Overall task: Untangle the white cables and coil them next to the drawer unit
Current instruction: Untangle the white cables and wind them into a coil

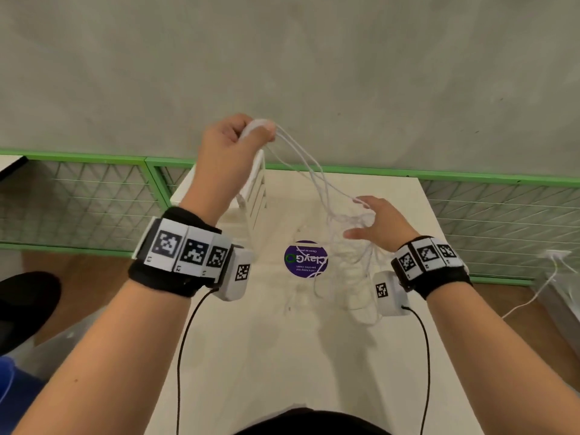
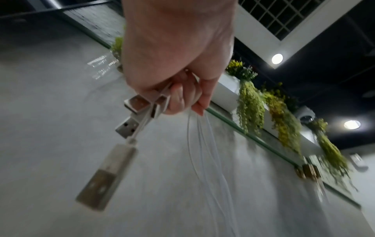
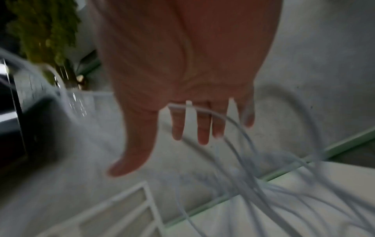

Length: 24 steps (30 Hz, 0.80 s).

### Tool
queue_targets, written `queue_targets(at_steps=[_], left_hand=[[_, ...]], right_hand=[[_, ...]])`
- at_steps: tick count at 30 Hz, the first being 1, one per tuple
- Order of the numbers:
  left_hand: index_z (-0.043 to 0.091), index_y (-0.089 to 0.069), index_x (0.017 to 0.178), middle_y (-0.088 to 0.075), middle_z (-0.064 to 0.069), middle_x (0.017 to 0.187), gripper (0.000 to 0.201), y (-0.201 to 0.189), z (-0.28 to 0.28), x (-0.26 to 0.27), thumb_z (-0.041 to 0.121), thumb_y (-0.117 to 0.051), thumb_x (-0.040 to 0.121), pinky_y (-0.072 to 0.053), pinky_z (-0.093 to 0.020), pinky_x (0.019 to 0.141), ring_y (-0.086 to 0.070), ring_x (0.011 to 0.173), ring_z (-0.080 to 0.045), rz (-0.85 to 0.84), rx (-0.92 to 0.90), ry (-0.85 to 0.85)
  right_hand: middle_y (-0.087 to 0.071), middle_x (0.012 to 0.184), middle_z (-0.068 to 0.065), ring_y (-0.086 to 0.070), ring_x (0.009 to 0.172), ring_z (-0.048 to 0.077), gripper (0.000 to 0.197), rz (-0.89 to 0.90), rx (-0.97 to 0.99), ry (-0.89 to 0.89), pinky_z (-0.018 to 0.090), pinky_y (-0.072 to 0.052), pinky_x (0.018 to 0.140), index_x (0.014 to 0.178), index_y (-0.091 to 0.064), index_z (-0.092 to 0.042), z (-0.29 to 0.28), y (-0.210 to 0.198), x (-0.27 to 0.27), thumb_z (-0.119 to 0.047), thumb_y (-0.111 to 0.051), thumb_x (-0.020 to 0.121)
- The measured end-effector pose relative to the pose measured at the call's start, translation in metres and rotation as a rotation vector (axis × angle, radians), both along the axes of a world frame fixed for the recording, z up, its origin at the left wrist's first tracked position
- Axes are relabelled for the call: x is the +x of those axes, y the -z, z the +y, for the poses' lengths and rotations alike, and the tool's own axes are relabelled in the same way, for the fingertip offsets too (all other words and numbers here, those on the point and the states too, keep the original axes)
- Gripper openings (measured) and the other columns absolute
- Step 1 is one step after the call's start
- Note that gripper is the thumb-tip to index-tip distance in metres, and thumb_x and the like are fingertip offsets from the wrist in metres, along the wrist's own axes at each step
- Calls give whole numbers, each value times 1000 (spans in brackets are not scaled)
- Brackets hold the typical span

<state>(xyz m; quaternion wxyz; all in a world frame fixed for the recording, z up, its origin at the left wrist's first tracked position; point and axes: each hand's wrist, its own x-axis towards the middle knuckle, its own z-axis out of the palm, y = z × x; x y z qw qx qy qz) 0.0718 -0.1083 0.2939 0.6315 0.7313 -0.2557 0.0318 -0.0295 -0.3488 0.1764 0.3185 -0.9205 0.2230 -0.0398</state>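
Note:
My left hand (image 1: 257, 133) is raised above the white drawer unit (image 1: 255, 193) and grips the ends of several white cables (image 1: 307, 171). In the left wrist view its fingers (image 2: 180, 99) curl round the strands, and USB plugs (image 2: 127, 128) stick out below. The cables slope down to my right hand (image 1: 361, 218), which is open with straight, spread fingers (image 3: 202, 128). One strand (image 3: 229, 121) lies across those fingers. Below it the rest of the tangle (image 1: 354, 265) hangs down to the white table (image 1: 282, 356).
A round purple sticker (image 1: 306, 259) lies on the table in front of the drawer unit. A green-framed mesh fence (image 1: 94, 199) runs behind the table below a grey wall. Another white cable (image 1: 533, 299) lies on the floor at the right.

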Motion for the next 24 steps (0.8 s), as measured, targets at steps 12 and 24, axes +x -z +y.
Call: queue_targets(at_steps=[12,24], left_hand=[[17,-59,92,-41,6,55,15,34,-14,-11,32,-59,93,-28,-17,46,-33,42,-1,-65,330,257],[12,-52,65,-50,-2,57,41,46,-24,-42,33,-34,97,-41,-21,56,-52,55,-22,331,96,866]], right_hand=[[-59,48,-19,-50,43,-6,7,-617,576,-54,6,-36,47,88,-67,-11,73,-54,13,-5,-65,85],[-63,59,-14,-55,60,5,18,-515,491,-95,25,-45,64,68,-65,-27,61,-36,36,-14,-61,80]])
